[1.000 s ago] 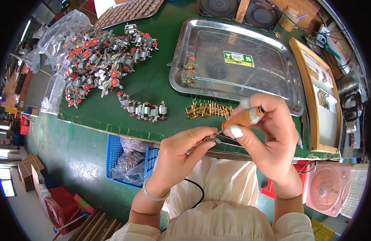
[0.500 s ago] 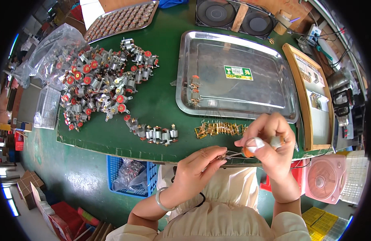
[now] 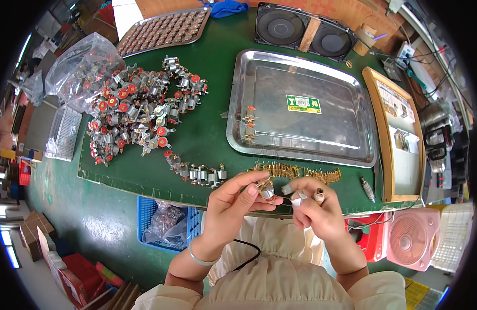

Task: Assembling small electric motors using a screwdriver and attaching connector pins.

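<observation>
My left hand [image 3: 230, 201] is closed on a small metal motor [image 3: 267, 191] with brass-coloured parts at its top, held at the table's front edge. Close beside it, my right hand [image 3: 313, 206] has its fingers curled round a slim hand tool [image 3: 319, 193] whose orange-brown end shows; a thin dark tip reaches toward the motor. Pale wraps cover some right fingertips. Just beyond the hands lies a row of brass-coloured brackets [image 3: 321, 174]. Left of them stands a row of similar motors [image 3: 201, 174]. A steel tray [image 3: 341, 116] holds a few more motors [image 3: 250, 124] at its left side.
A big heap of red-capped motors [image 3: 130, 111] spills from a clear plastic bag [image 3: 78, 67]. Behind it rests a full tray [image 3: 163, 32]. Two round black fans [image 3: 279, 26] stand at the back. A wooden-framed box [image 3: 379, 103] and a grey cylindrical piece [image 3: 367, 188] are at right.
My left hand has risen and turned, showing the motor between its fingers. My right hand has dropped lower and moved left, uncovering more of the brass brackets and the grey piece.
</observation>
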`<state>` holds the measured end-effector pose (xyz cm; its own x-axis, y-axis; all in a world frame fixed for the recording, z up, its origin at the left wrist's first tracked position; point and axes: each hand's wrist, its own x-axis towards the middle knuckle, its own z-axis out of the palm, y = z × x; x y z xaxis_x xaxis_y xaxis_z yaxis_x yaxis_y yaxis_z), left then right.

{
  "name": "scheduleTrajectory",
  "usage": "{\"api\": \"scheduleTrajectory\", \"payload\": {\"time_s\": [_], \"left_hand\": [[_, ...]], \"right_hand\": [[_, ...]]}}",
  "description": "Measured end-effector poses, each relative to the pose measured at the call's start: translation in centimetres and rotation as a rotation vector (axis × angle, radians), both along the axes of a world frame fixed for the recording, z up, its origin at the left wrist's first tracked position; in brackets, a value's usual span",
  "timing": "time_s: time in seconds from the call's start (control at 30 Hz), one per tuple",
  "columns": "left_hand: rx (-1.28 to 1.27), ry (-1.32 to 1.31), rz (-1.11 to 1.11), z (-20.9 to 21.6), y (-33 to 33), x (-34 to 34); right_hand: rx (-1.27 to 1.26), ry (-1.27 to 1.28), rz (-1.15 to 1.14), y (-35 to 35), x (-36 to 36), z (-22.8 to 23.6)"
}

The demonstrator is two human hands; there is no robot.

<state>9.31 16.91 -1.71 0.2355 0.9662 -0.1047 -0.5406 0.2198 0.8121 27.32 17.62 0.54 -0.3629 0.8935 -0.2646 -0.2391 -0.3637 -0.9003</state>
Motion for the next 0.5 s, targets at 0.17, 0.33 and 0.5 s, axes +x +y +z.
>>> {"api": "scheduleTrajectory", "payload": {"time_s": [0.17, 0.33, 0.5], "left_hand": [[-0.021, -0.067, 0.036, -0.1, -0.2, 1.3], [0.058, 0.021, 0.071, 0.2, 0.0, 3.4], [0.104, 0.2, 0.081, 1.0, 0.1, 6.2]], "right_hand": [[0.014, 0.0, 0.053, 0.3, 0.1, -0.2], [-0.078, 0.16, 0.133, 0.5, 2.4, -0.4], [-0.161, 0.341, 0.212, 0.7, 5.2, -1.1]]}}
